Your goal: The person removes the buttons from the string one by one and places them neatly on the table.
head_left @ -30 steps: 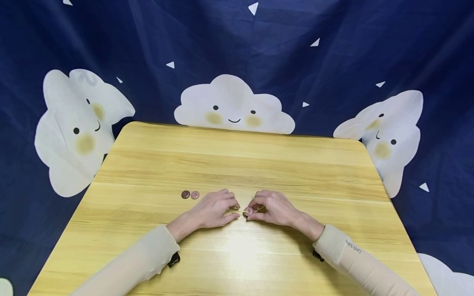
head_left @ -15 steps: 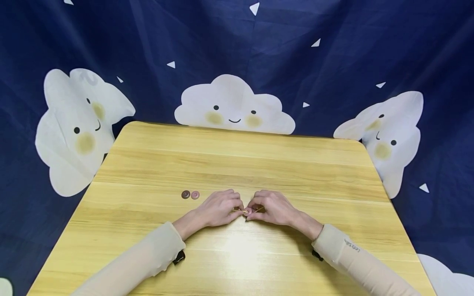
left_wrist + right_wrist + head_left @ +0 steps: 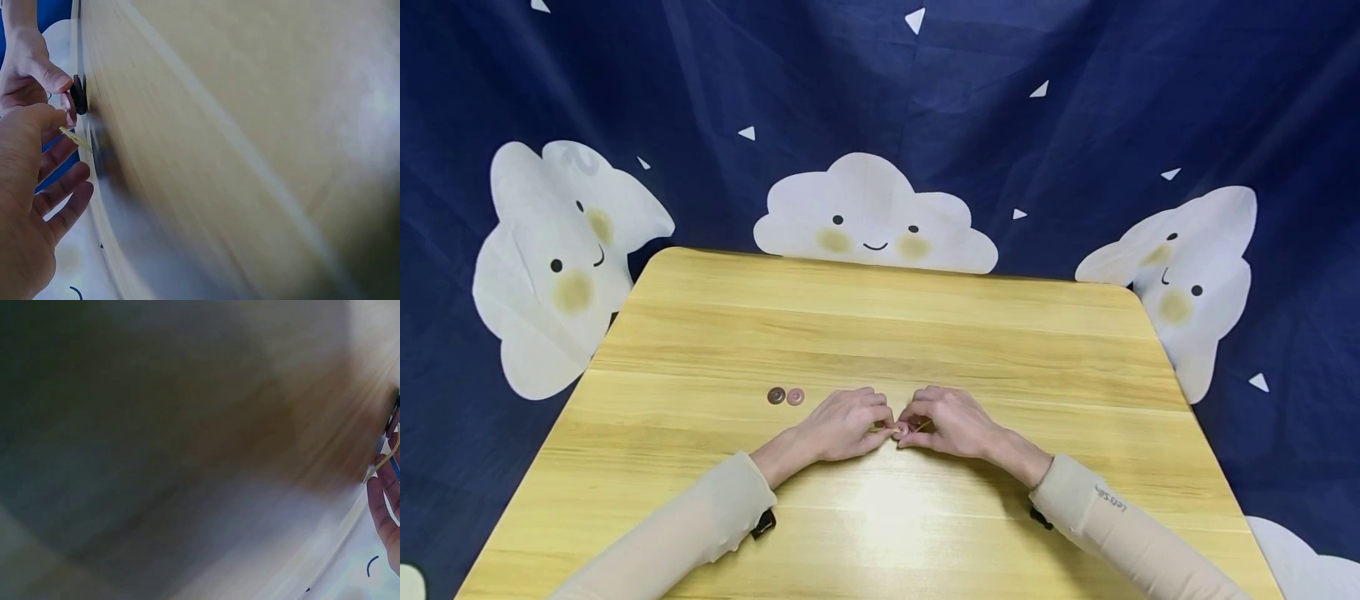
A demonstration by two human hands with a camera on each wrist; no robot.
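In the head view my left hand (image 3: 850,425) and right hand (image 3: 951,423) meet fingertip to fingertip low over the table. Between them is a pink button (image 3: 901,431), threaded on a thin yellow cord (image 3: 923,426). The left wrist view shows a dark button (image 3: 78,95) beside the pink one, both at the right hand's thumb and fingers, which grip them. My left thumb and forefinger pinch the cord, and a short frayed end (image 3: 76,139) sticks out. The right wrist view catches only a loop of cord (image 3: 382,461) near the fingers at its edge.
A dark brown button (image 3: 777,396) and a pink button (image 3: 795,397) lie side by side on the wooden table (image 3: 880,325), left of my hands. Behind the table hangs a blue curtain (image 3: 880,100) with white clouds.
My left hand has moved right to the button and now pinches the cord beside it. The right hand stays nearly in place. The two loose buttons have not moved.
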